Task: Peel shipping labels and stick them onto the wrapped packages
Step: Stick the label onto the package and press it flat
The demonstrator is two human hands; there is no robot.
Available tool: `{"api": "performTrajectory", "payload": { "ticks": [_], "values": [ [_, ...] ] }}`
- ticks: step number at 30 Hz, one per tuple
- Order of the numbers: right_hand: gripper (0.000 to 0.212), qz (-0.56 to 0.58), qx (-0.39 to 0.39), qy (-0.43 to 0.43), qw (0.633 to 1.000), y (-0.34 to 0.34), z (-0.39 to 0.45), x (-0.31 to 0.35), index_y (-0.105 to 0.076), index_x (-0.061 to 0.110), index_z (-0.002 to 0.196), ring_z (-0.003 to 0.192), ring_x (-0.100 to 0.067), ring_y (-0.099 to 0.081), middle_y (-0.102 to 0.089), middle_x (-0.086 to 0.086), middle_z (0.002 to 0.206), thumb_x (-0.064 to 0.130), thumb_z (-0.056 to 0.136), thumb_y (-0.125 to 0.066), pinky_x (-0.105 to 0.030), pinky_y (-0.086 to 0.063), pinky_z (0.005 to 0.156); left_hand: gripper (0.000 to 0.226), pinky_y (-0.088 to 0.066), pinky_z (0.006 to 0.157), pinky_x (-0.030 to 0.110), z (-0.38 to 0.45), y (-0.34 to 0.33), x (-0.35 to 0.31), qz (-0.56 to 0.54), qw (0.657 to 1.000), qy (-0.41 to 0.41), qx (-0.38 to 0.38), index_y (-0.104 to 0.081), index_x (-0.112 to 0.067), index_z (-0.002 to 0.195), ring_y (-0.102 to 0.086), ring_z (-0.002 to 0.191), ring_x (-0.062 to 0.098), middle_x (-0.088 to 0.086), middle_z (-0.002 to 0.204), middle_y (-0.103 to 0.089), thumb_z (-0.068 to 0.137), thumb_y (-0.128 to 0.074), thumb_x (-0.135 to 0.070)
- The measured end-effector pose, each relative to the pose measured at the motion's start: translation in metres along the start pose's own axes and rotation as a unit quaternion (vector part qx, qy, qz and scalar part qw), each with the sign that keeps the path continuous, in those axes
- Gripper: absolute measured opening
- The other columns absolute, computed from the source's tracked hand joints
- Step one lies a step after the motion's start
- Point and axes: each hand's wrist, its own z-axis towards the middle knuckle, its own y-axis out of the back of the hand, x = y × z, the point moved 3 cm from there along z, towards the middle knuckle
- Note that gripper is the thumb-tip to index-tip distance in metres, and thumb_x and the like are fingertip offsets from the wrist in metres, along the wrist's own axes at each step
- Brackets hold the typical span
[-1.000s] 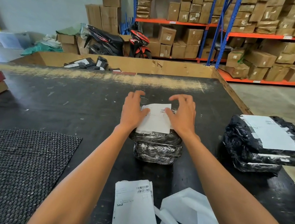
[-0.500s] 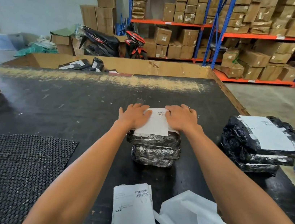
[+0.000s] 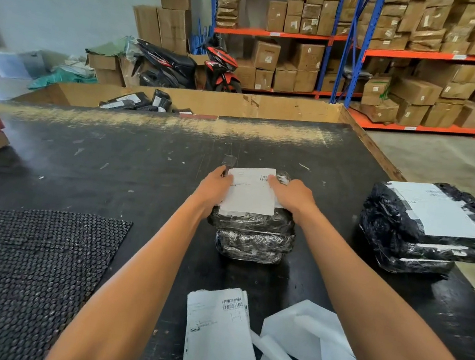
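Shipping label (image 3: 249, 192): laid flat on top of the wrapped package (image 3: 253, 234), centre of the counter (image 3: 140, 166). Left hand (image 3: 213, 188): on the label's left edge, fingers curled over the package's side. Right hand (image 3: 292, 195): on the right edge, fingers bent down over the far corner. Whether gripping the package or only pressing the label flat: cannot tell. Label appears seated, near edge slightly past the top face; smoothing judged close to complete.

Done so far, as far as visible: stack of labelled packages (image 3: 424, 230) to the right, top one bearing a white label, label edges showing on those beneath.

Left to do: pile of unpeeled labels (image 3: 217, 338) near the counter's front edge, so more packages expected; none unlabelled in view. Beside the pile: discarded backing strips (image 3: 313, 349). Further left: black mat (image 3: 22, 265).
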Motion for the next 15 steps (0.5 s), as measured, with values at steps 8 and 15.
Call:
{"api": "performTrajectory", "payload": {
  "ticks": [8, 15],
  "values": [
    [0.081, 0.132, -0.099, 0.070, 0.984, -0.005, -0.010, -0.022, -0.032, 0.015, 0.154, 0.138, -0.028, -0.043, -0.040, -0.007, 0.153, 0.066, 0.092, -0.052, -0.044, -0.036, 0.114, 0.055, -0.059, 0.090, 0.044, -0.012, 0.015, -0.002, -0.240, 0.966, -0.094, -0.016, -0.059, -0.031, 0.137, -0.071, 0.102, 0.017, -0.003, 0.125, -0.065, 0.088, -0.075, -0.011],
    [0.081, 0.296, 0.008, 0.054, 0.954, 0.007, -0.005, -0.029, -0.028, 0.027, 0.153, 0.130, -0.021, -0.051, -0.048, 0.004, 0.148, 0.066, 0.088, -0.058, -0.045, -0.044, 0.110, 0.046, -0.052, 0.102, 0.046, -0.018, 0.007, -0.007, -0.329, 0.940, -0.077, -0.052, -0.063, -0.022, 0.132, -0.063, 0.119, 0.022, 0.001, 0.126, -0.064, 0.088, -0.075, -0.017]
  ]
}}
